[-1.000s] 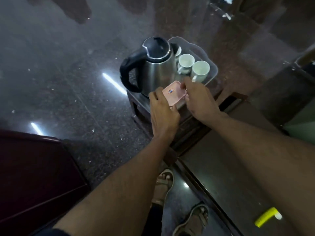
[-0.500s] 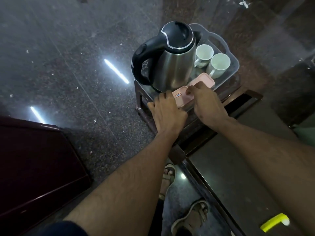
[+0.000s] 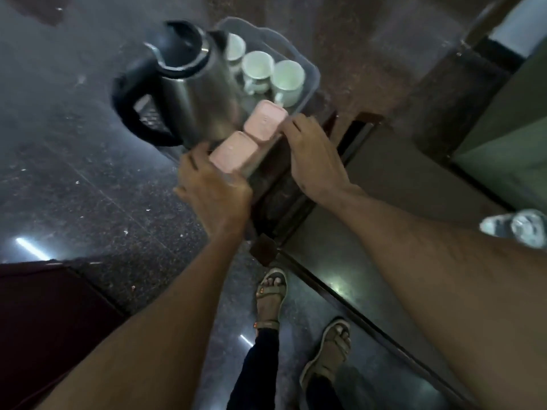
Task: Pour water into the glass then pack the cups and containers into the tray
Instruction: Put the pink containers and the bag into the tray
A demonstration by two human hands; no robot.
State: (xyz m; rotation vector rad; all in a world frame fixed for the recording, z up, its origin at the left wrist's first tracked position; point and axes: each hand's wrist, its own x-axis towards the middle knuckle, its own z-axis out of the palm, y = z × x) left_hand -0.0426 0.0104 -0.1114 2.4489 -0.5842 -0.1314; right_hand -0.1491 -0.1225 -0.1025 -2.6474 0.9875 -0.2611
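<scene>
A clear plastic tray (image 3: 311, 71) sits on a small dark wooden stand (image 3: 281, 187). It holds a steel kettle with a black handle (image 3: 195, 99), three white cups (image 3: 258, 68) and two pink lidded containers, one farther (image 3: 265, 123) and one nearer (image 3: 233, 152). My left hand (image 3: 216, 190) curls round the tray's near left corner, beside the nearer container. My right hand (image 3: 313, 158) has its fingers curled on the tray's right rim by the farther container. The picture is blurred.
A dark glossy table (image 3: 370, 208) runs along the right, with a crumpled pale object (image 3: 518, 229) at its far right edge. My sandalled feet (image 3: 270, 294) stand on the speckled stone floor. A maroon piece of furniture (image 3: 44, 321) fills the lower left.
The second pink container has been set down in the tray beside the first. Both hands have let go of it and moved apart to the tray's edges.
</scene>
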